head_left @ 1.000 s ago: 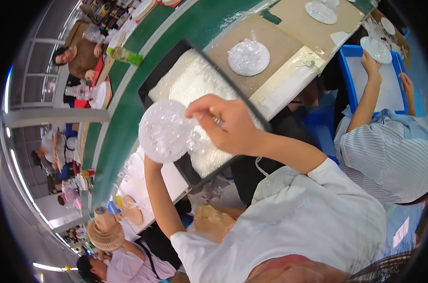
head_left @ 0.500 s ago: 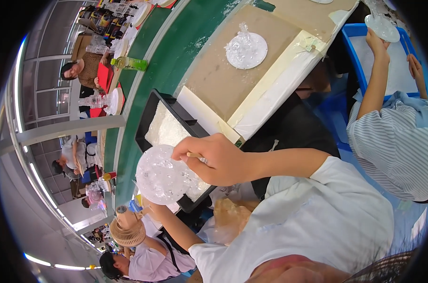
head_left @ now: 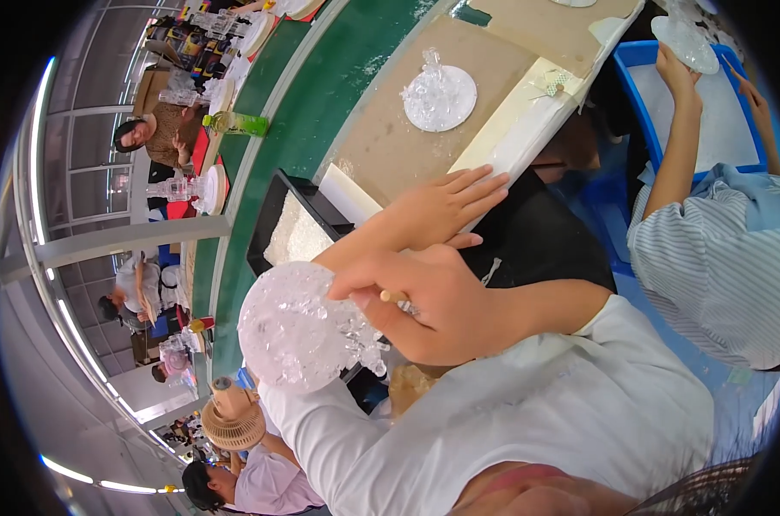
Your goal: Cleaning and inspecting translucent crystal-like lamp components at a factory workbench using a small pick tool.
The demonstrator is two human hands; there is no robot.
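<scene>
My right hand [head_left: 433, 301] is closed around a clear ornament with a round, frosted base [head_left: 286, 327], tilted so the disc faces up and left. Small clear pieces jut from its side. A thin wooden stick [head_left: 393, 297] shows between the same fingers. My left hand [head_left: 459, 205] is open with fingers apart, at the near edge of a cardboard-lined box [head_left: 510, 129]; whether it touches is unclear. Its forearm passes partly behind the ornament. Below that arm stands a black tray [head_left: 265, 211] with white granules [head_left: 295, 234]. A similar ornament [head_left: 440, 96] rests on the cardboard.
A green belt [head_left: 308, 120] runs beyond the box. On the right, a co-worker's hands [head_left: 678, 76] hold another round-based piece above a blue bin [head_left: 648, 103] of white material. A beige fan [head_left: 233, 417] and a green bottle [head_left: 237, 124] are at the left, with people beyond.
My left hand, formerly hidden behind the ornament, now reaches out to the right over the tray to the box's edge. My right hand and the ornament have shifted slightly.
</scene>
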